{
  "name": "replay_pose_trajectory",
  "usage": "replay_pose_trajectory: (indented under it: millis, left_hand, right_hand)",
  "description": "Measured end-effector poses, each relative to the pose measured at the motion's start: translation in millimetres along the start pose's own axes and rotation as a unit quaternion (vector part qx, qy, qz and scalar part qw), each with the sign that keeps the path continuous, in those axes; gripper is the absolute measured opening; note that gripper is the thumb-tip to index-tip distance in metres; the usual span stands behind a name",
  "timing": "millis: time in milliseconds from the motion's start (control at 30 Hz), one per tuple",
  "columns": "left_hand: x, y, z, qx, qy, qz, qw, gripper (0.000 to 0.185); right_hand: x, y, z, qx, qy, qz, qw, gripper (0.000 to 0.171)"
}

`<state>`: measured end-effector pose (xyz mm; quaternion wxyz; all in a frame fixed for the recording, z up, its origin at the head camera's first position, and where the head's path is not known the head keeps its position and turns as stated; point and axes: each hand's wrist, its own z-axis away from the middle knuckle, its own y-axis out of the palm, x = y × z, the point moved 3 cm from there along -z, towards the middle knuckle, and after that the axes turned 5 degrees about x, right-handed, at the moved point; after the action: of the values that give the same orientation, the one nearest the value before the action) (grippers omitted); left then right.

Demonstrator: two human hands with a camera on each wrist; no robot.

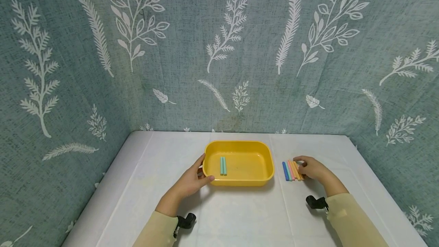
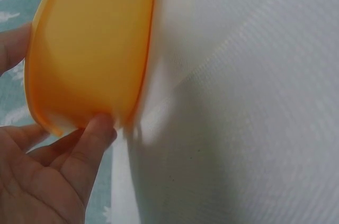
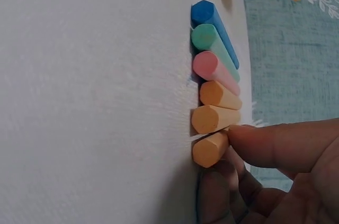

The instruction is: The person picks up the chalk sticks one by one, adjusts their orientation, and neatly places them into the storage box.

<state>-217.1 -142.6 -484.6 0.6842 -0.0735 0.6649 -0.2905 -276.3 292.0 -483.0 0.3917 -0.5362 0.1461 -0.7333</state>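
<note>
A yellow plastic tray (image 1: 247, 182) stands on the table, with two light green chalk sticks (image 1: 223, 166) lying side by side inside it. My left hand (image 1: 192, 180) grips its left end, thumb at the near corner and fingers along the side; the left wrist view shows this hand (image 2: 50, 171) at the tray's rim (image 2: 151, 38). Right of the tray lies a row of chalk: blue (image 3: 205, 13), green (image 3: 205, 37), pink (image 3: 207, 66) and several orange sticks (image 3: 206, 119). Thumb and fingers of my right hand (image 1: 313, 169) pinch the endmost orange chalk stick (image 3: 209, 151).
A white cloth (image 1: 240, 216) covers the table. Teal fabric with white leaf prints (image 1: 185, 48) rises behind and at both sides. A black wrist camera (image 1: 186, 221) is strapped at the left sleeve, another black camera (image 1: 316, 202) at the right.
</note>
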Motion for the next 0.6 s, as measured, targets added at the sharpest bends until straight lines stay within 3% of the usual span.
replay_pose_trajectory:
  millis: [200, 600]
  left_hand:
    - [0.1, -0.3, 0.7, 0.003, 0.001, -0.001, 1.0, 0.095]
    - [0.7, 0.3, -0.5, -0.002, -0.003, -0.001, 1.0, 0.095]
  right_hand:
    - [-0.4, 0.0, -1.7, 0.014, 0.0, -0.001, 1.0, 0.047]
    - [-6.7, 0.0, -2.2, -0.01, -0.001, -0.045, 0.999, 0.045]
